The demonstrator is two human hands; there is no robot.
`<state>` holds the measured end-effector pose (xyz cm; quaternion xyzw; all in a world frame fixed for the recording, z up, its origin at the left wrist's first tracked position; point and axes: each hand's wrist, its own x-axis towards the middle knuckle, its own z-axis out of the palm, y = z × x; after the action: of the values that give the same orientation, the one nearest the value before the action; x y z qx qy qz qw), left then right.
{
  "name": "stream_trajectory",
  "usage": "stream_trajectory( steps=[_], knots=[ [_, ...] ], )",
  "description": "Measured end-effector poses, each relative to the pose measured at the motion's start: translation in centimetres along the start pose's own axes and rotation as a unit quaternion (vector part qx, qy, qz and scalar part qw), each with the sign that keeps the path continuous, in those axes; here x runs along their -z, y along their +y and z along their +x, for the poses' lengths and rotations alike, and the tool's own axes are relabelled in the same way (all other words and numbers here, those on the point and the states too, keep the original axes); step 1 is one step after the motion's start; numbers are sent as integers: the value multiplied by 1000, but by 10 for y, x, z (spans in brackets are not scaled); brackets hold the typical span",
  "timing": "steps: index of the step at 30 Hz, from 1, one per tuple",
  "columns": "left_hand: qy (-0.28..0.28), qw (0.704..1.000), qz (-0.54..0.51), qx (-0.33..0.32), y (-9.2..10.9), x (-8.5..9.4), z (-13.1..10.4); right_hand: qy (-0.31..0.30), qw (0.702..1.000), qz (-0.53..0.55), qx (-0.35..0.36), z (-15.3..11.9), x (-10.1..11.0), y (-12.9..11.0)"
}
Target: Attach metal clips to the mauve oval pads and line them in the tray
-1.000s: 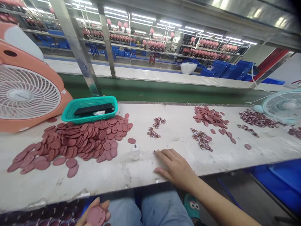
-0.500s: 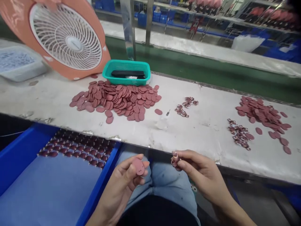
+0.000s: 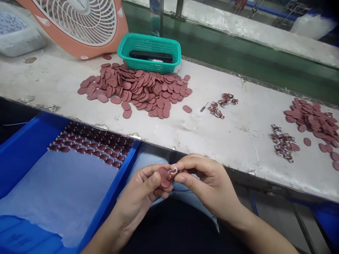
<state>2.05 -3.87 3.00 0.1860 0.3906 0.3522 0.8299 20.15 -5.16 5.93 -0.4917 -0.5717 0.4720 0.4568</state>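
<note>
Above my lap, my left hand (image 3: 147,185) pinches a flat oval reddish disc (image 3: 164,177). Fingers of my right hand (image 3: 202,176) are closed on a small brown-and-white figure piece (image 3: 173,173), which meets the disc's right side. On the bench lies a large pile of similar discs (image 3: 143,88). Two small clusters of figure pieces, one in the middle (image 3: 217,109) and one at the right (image 3: 283,143), lie beyond my right hand. Another disc pile (image 3: 312,116) is at the far right.
A green basket (image 3: 149,67) holding a black object stands behind the large pile. The orange fan (image 3: 106,49) and a white tub (image 3: 23,42) are at the left. Below the bench edge, a blue bin (image 3: 106,211) holds rows of dark red pieces (image 3: 92,141) on a pale sheet.
My hands have come together, bringing the figure piece from the right against the disc. The view has tilted lower, so the bench items appear higher in the frame.
</note>
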Motion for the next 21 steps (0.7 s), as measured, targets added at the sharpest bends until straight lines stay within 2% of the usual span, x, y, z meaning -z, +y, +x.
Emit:
stream_trajectory(
  steps=[8, 21],
  knots=[
    [-6, 1000, -6, 11, 0, -1, 4, -6, 1000, -12, 20, 5, -1, 3],
    [-1, 1000, -7, 18, -3, 4, 4, -5, 994, -57, 90, 4, -1, 5]
  ],
)
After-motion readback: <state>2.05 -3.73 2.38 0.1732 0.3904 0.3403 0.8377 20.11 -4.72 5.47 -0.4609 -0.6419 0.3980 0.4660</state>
